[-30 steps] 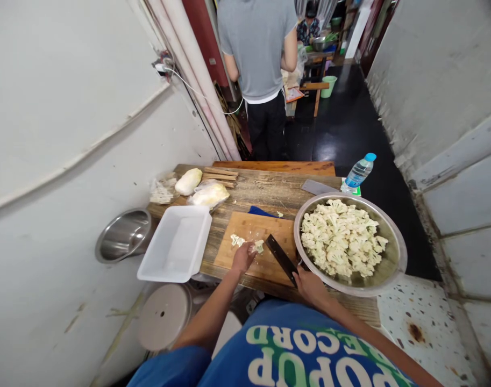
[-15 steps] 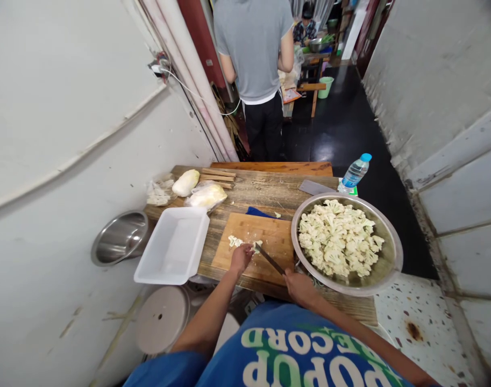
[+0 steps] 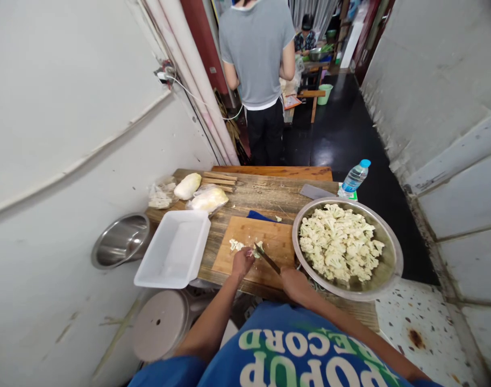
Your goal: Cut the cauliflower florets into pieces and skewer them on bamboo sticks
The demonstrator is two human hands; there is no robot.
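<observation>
My left hand (image 3: 243,260) is closed on a small cauliflower piece (image 3: 258,250) over the wooden cutting board (image 3: 225,263). My right hand (image 3: 296,284) grips the handle of a knife (image 3: 269,260), whose blade tip points left and meets the cauliflower piece beside my left fingertips. A few small cauliflower bits (image 3: 236,245) lie on the board to the left. Right of the board stands a wide metal basin (image 3: 392,257) heaped with cut cauliflower florets (image 3: 340,242).
A white plastic tub (image 3: 176,250) and a metal pot (image 3: 122,242) are on the left. Behind lie wrapped cabbages (image 3: 208,199), a cleaver (image 3: 315,192) and a water bottle (image 3: 355,178). A stool (image 3: 160,325) stands below. A person in grey (image 3: 257,54) stands beyond the table.
The knife and my right hand have shifted slightly left, and the blade is at a somewhat different angle. My left hand still holds the cauliflower piece. The view has tilted up a little.
</observation>
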